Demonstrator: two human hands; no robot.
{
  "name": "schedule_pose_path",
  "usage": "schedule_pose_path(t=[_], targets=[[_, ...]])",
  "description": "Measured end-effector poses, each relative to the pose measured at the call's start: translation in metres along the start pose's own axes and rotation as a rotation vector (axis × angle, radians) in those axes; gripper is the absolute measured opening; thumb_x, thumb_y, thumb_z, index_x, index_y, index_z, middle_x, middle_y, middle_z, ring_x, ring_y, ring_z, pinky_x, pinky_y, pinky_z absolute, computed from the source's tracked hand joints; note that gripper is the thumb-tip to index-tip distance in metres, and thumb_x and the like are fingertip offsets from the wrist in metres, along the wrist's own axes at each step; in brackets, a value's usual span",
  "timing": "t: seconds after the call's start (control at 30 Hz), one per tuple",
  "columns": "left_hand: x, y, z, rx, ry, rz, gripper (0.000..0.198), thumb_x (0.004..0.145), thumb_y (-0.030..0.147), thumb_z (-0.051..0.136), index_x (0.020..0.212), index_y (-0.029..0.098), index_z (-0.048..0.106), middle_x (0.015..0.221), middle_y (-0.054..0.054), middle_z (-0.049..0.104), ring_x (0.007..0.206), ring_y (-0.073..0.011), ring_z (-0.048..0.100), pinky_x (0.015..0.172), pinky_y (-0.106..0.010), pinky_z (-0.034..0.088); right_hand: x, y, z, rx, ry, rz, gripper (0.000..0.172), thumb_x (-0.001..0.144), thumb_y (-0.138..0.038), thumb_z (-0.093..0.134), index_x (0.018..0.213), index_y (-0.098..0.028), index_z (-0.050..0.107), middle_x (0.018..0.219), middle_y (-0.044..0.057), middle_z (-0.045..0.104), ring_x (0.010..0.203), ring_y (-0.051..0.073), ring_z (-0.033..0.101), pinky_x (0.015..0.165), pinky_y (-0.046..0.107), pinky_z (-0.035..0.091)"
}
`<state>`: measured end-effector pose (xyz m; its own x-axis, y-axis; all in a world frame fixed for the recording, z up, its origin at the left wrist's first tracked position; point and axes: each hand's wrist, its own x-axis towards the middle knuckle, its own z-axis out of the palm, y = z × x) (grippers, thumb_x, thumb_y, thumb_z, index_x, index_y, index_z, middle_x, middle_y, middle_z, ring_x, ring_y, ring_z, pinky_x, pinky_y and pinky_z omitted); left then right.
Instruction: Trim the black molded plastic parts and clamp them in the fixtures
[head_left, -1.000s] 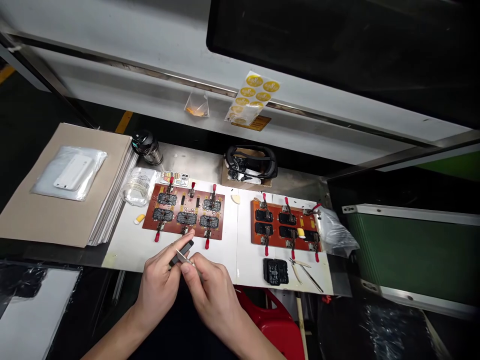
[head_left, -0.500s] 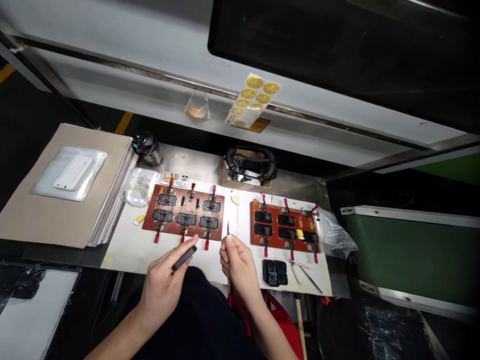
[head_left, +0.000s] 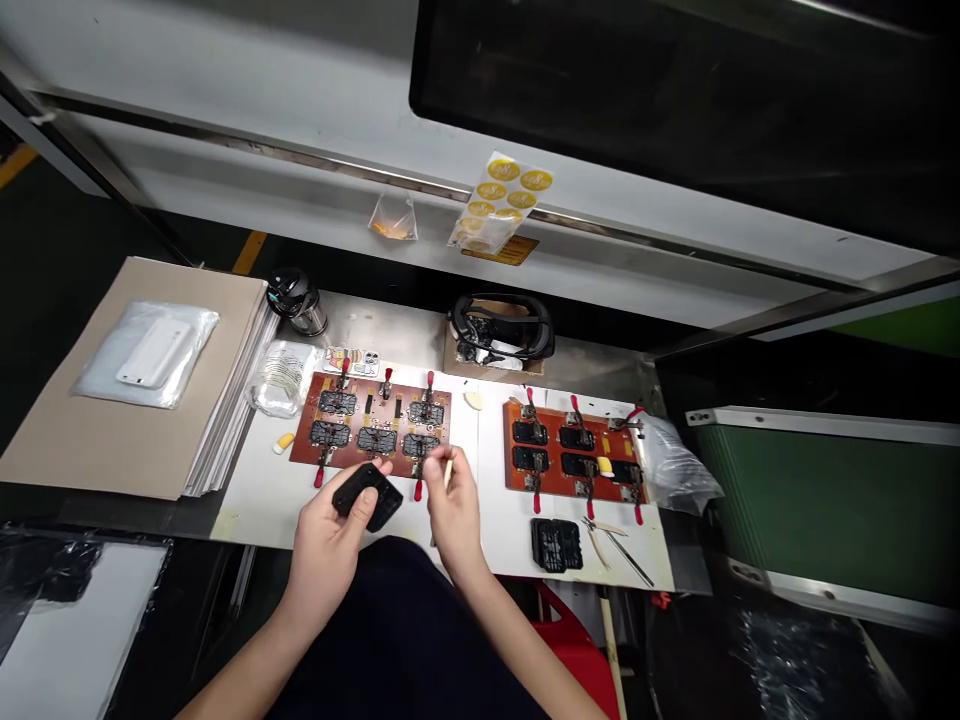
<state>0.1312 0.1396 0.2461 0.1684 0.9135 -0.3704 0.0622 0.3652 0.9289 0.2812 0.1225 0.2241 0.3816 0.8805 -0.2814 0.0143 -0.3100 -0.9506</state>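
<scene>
Left hand [head_left: 328,535]: fingers curled and thumb pressed on top, gripping the black part.
Right hand [head_left: 454,515]: thumb and fingers pinching the pick, tip pointing up and away from the person.
Black part [head_left: 365,497]: dark, flat and roughly rectangular; held just in front of the lower edge of the left fixture, not touching it as far as can be seen.
Pick [head_left: 448,474]: thin and pale; between the two fixtures' near corners, beside the left fixture.
Left fixture [head_left: 304,445]: red-brown board on the white mat [head_left: 255,510], with six dark nests and red-handled clamps.
Right fixture [head_left: 517,472]: orange board on the same mat, with six dark nests and red-handled clamps; yellow foam block [head_left: 604,466] lying on it.
Front right: black frame [head_left: 556,545] and slim metal tools [head_left: 619,545] lying side by side on the mat.
Mat, left: small yellow foam block [head_left: 283,443] beside the left fixture.
Worktop [head_left: 382,325], rear: clear bag [head_left: 281,380], black-and-steel cup [head_left: 297,303] and headset [head_left: 501,328].
Far left: cardboard sheet [head_left: 142,420] under a bagged white phone case [head_left: 154,352].
Far right: plastic bag [head_left: 673,465] beside the right fixture.
</scene>
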Motion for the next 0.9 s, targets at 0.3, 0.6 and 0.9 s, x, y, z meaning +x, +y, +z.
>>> schedule_pose_path(t=[0.3,0.6,0.9], targets=[[0.011,-0.007,-0.011,0.045,-0.077,-0.102,0.022,0.078,0.026,0.075,0.095,0.021,0.061,0.087,0.000,0.071,0.085,-0.0178,0.067,0.077,-0.026,0.053,-0.003,-0.010,-0.004,-0.057,-0.183,-0.047,0.017,0.090,-0.035,0.066,0.096,-0.020,0.063,0.094,0.003,0.064,0.088,0.019,0.059,0.080,0.031,0.047],[0.005,0.001,-0.007,0.335,-0.227,0.052,0.032,0.092,0.023,0.055,0.120,0.025,0.069,0.121,-0.003,0.073,0.112,-0.0211,0.066,0.100,-0.031,0.049,-0.025,-0.050,-0.015,-0.308,-0.279,-0.121,0.024,0.106,-0.035,0.034,0.104,-0.022,0.054,0.099,0.004,0.058,0.084,0.016,0.055,0.074,0.027,0.042],[0.003,0.004,-0.005,0.275,-0.201,0.021,0.036,0.095,0.028,0.056,0.130,0.024,0.065,0.124,-0.004,0.072,0.111,-0.0201,0.067,0.097,-0.029,0.053,-0.053,-0.049,0.003,-0.509,-0.579,-0.017,0.034,0.106,-0.041,0.028,0.084,-0.022,0.046,0.070,-0.002,0.054,0.059,0.012,0.044,0.060,0.026,0.029]])
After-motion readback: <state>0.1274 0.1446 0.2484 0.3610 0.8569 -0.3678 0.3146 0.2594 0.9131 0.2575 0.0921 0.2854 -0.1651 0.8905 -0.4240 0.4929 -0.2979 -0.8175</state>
